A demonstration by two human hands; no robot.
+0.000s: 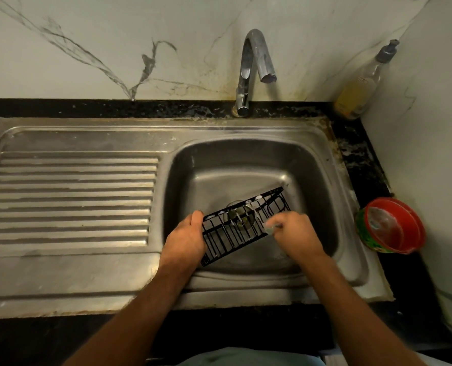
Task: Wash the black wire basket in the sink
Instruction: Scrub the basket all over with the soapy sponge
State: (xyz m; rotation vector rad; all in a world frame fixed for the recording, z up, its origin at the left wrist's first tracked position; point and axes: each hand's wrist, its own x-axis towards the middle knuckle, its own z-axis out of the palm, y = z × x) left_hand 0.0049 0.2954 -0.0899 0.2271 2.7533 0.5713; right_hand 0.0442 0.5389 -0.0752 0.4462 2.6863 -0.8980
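The left hand [186, 235] grips the near-left end of the black wire basket [242, 228]; the right hand [294, 233] pinches a small pale scrubber [270, 228] against its wires. Best to work bar by bar over the steel sink [248, 159], holding the basket steady.

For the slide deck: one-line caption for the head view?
Left hand holds black wire basket over sink while right hand scrubs it; tap off.

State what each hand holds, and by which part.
The left hand grips the black wire basket by its left end. The right hand pinches a small scrubbing item, too blurred to name.
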